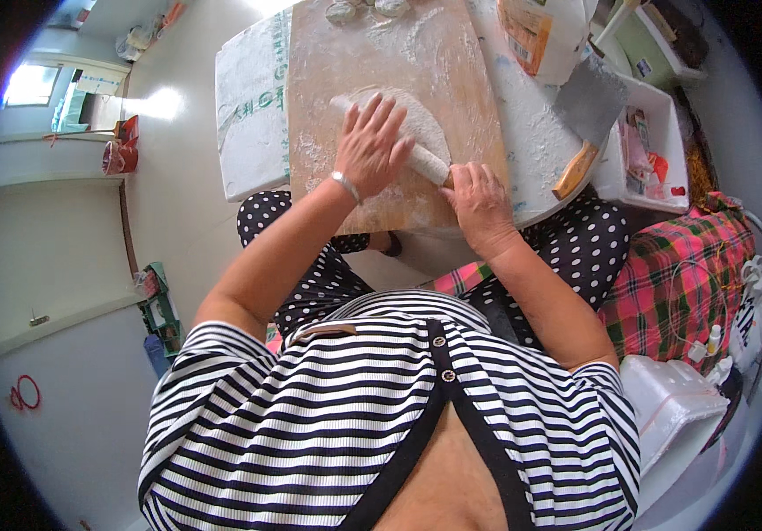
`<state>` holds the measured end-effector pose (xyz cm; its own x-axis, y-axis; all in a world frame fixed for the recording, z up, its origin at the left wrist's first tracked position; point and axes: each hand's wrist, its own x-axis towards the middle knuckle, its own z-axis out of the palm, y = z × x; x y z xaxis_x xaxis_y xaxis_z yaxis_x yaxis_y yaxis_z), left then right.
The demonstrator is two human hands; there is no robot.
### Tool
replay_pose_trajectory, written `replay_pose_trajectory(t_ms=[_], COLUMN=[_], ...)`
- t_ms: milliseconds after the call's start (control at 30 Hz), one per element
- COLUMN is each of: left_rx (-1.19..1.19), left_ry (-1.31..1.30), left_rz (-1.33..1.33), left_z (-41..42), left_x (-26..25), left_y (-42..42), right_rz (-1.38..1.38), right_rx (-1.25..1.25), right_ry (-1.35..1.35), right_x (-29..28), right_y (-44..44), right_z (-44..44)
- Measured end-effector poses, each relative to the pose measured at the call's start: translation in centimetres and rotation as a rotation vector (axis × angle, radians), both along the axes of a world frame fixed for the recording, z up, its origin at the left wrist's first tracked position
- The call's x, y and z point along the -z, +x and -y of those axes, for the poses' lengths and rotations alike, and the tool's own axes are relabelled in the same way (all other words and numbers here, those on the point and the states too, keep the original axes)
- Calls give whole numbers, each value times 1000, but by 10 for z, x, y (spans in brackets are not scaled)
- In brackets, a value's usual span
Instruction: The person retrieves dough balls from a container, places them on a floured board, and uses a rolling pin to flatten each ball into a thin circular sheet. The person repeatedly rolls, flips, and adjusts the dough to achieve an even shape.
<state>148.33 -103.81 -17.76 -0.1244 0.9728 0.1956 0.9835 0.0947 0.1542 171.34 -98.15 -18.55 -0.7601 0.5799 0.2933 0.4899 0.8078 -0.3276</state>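
On a floured wooden board [401, 60] lies a flat sheet of dough [430, 126], its near edge against a white, floury rolling pin [426, 164] or wrapped around it; which one I cannot tell. The pin runs diagonally from upper left to lower right. My left hand [373, 147] rests palm down over its middle, fingers spread a little, with a bracelet at the wrist. My right hand [484, 202] has its thumb and fingers closed around the pin's brownish lower-right end. Several floured dough pieces [341, 12] sit at the board's far edge.
A dough scraper [591, 99] with a wooden handle lies on the floury round table [530, 126] at right, near an opened flour bag [527, 40]. Beyond it stands a white foam box [681, 146] with packets. Another foam box [248, 119] is left of the board.
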Motion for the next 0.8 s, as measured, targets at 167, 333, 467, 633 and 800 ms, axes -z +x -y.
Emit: replay_pose_trajectory(t_ms=[167, 333, 467, 633, 800], left_rx=[-11, 76, -18, -73, -11], left_ry=[41, 79, -22, -6, 142], left_rz=[54, 9, 9, 29, 55], left_z=[-54, -111, -11, -29, -120], left_x=[7, 12, 2, 1, 3], left_y=[2, 0, 3, 11, 5], right_rz=[21, 92, 25, 54, 38], right_rx=[18, 97, 23, 14, 91], right_ry=[88, 154, 95, 100, 165], right_x=[0, 20, 8, 5, 11], right_y=[3, -1, 0, 5, -4], right_z=[-15, -35, -5, -13, -48])
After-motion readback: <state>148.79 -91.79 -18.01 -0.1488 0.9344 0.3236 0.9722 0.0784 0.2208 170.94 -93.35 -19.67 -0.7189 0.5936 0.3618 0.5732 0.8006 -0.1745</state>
